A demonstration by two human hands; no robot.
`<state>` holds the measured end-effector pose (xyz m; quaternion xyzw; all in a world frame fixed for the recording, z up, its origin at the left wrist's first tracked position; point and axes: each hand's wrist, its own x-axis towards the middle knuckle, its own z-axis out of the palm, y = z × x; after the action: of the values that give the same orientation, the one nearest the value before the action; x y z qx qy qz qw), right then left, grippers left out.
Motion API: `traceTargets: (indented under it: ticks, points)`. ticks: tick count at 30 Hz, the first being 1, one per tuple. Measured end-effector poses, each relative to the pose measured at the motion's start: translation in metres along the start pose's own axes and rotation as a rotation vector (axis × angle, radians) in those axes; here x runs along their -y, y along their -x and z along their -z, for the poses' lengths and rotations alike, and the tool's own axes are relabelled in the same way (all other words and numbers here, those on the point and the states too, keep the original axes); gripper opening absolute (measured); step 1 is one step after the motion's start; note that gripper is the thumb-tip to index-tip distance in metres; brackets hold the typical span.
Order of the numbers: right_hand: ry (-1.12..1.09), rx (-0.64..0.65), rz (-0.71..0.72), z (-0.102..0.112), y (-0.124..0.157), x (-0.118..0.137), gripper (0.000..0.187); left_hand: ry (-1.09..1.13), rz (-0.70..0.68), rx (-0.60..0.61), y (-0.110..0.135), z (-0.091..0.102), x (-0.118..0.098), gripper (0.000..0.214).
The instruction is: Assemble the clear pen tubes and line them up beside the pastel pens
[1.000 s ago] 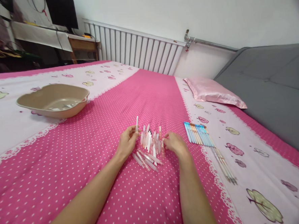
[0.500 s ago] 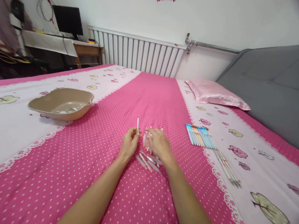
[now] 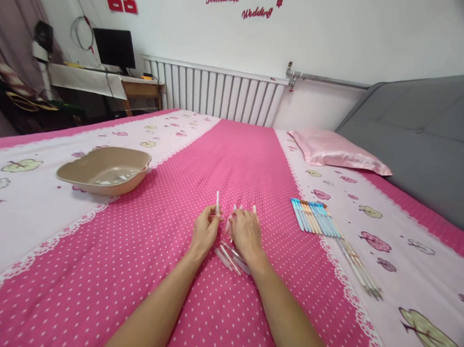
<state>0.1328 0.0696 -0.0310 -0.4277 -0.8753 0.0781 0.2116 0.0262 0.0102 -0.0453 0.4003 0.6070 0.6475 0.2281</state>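
Note:
My left hand is closed, pinching a slim white pen barrel that points upward from thumb and fingers. Close beside it, my right hand reaches down over a heap of small pale pink and white pen parts. Its fingers are curled among them, and what they grip is hidden behind the hand. Nearer to me, between the wrists, several clear plastic pen tubes lie loose on the bedspread, partly covered by the right hand.
On the pink dotted bedspread, a row of blue and peach pens lies to the right, with several thin pen refills below. A beige basin holding small pieces stands left. A pink pillow rests against the grey headboard.
The view has tilted slightly upward, showing more of the wall. My right hand has shifted a little over the heap, covering more of it. My left hand keeps the white barrel upright.

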Motion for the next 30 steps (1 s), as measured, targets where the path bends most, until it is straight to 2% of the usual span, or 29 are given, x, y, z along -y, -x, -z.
traceTargets:
  ticks: [6, 10, 18, 22, 27, 30]
  points:
    - [-0.139, -0.111, -0.108, 0.010, -0.004, -0.005, 0.017, -0.008, -0.011, 0.006, 0.001, -0.001, -0.002, 0.025]
    - [-0.182, -0.121, -0.145, 0.017, -0.006, -0.011, 0.019, -0.013, -0.024, 0.041, 0.002, -0.002, -0.003, 0.025]
    - [-0.547, -0.212, -0.107, 0.036, -0.008, -0.006, 0.020, 0.076, 0.008, 0.088, 0.005, -0.005, -0.012, 0.027]
    - [-0.619, -0.060, -0.094, 0.039, -0.007, -0.002, 0.021, 0.126, -0.054, 0.133, 0.006, -0.006, -0.013, 0.030]
    - [-0.639, 0.113, -0.095, 0.029, -0.007, -0.005, 0.028, 0.135, -0.099, 0.166, 0.007, -0.006, -0.015, 0.029]
    - [-0.675, 0.147, -0.085, 0.029, -0.008, -0.010, 0.023, 0.128, -0.110, 0.182, 0.007, -0.007, -0.013, 0.028]
